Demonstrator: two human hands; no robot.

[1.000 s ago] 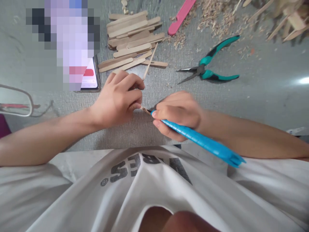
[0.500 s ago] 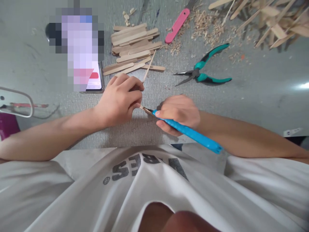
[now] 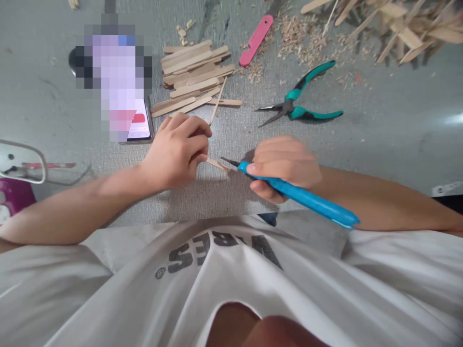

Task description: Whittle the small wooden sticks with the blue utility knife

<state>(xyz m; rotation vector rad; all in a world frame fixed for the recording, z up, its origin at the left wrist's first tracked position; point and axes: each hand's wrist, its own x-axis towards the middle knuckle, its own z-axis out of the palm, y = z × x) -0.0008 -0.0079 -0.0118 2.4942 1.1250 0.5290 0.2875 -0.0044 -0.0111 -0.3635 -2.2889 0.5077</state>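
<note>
My left hand is closed on a wooden craft stick, whose pale end sticks out to the right past the fingertips. The rest of that stick is hidden by the fingers. A blue-handled craft knife lies in the closed grip of my right hand, slightly smeared by motion. Its thin dark blade points left, just above the stick's end and apart from it. Another thin stick slants up from beside my left fingers toward a pile of craft sticks.
Long-nose pliers with teal handles lie opened beyond my right hand. Farther back are a pink-handled knife, wood shavings and a heap of loose sticks. A phone, partly blurred out, lies on the left.
My right hand has drawn the knife back to the right, so its blade has come off the stick. My left hand keeps hold of the stick, and the view has shifted slightly.
</note>
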